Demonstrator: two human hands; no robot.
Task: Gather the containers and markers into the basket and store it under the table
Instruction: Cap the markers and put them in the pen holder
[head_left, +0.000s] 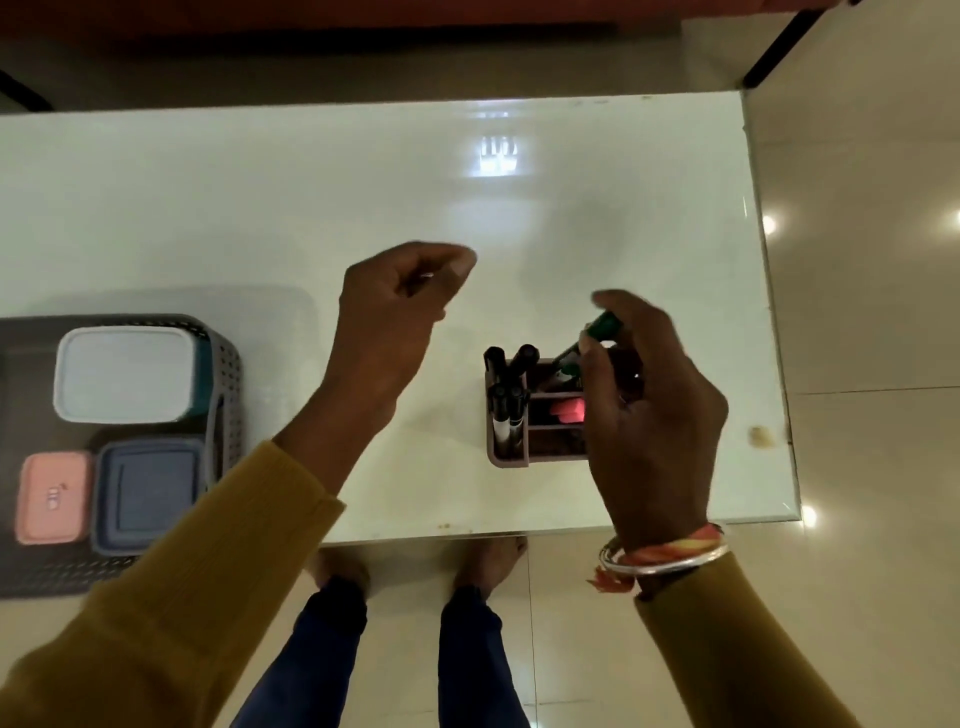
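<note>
My right hand pinches a green marker over the marker holder. My left hand is curled, I cannot tell around what; the basket holds three containers.

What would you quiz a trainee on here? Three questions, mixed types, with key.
1. True or false: the basket holds three lidded containers.
2. The marker gripped by the right hand is: A red, B green, C yellow.
3. Fill in: the black markers stand in the desk organizer, which sits on the ___.
Key: 1 true; 2 B; 3 table.
</note>
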